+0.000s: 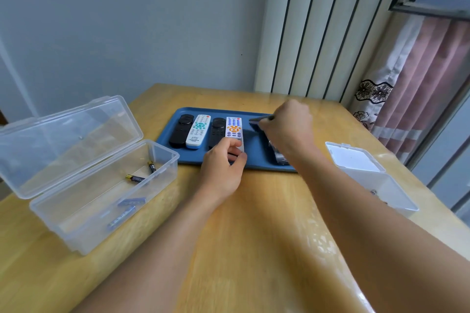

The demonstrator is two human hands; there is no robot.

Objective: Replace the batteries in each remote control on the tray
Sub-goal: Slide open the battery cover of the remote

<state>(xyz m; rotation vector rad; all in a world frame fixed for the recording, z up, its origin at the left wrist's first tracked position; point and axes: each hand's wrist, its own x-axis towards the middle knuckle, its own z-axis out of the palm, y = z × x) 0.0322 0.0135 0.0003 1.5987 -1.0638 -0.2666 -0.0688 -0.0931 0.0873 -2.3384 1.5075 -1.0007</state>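
Note:
A blue tray (256,160) on the wooden table holds several remotes in a row: a black one (181,129), a white one with teal buttons (199,130), another black one (216,129) and a white one with blue and orange buttons (234,127). My left hand (223,162) grips the near end of that last remote. My right hand (287,124) holds a dark remote (255,123) at the tray's right side, lifted at its far end; its near part (278,155) lies under my wrist.
An open clear plastic box (84,201) at the left holds several batteries (136,178). A smaller white box (373,178) with its lid up stands at the right near the table edge. A wall, a radiator and curtains are behind.

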